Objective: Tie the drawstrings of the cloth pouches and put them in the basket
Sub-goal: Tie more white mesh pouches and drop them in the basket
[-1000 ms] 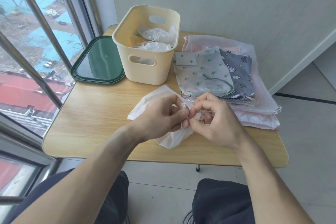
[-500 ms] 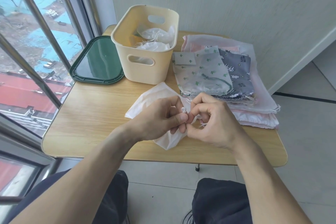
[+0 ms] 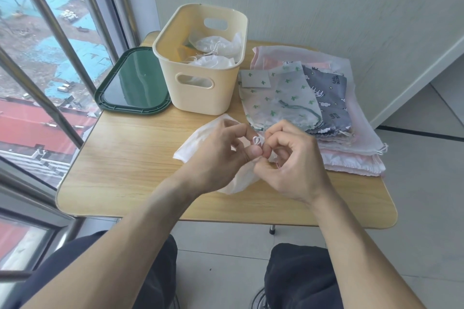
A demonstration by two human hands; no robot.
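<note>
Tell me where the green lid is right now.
In the head view the green lid lies flat on the table's far left corner, beside the window and just left of the cream basket.

Table (image 3: 120, 158) left and near edges free; basket (image 3: 200, 98) and lid (image 3: 133, 83) block far edge, pouch stack (image 3: 339, 118) blocks right.

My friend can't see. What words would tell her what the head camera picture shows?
Two hands, the left hand and right hand, pinch the white drawstring of a white cloth pouch over a wooden table. Behind them stands a cream basket holding white pouches, with a green lid to its left and a stack of patterned pouches to its right.
</note>
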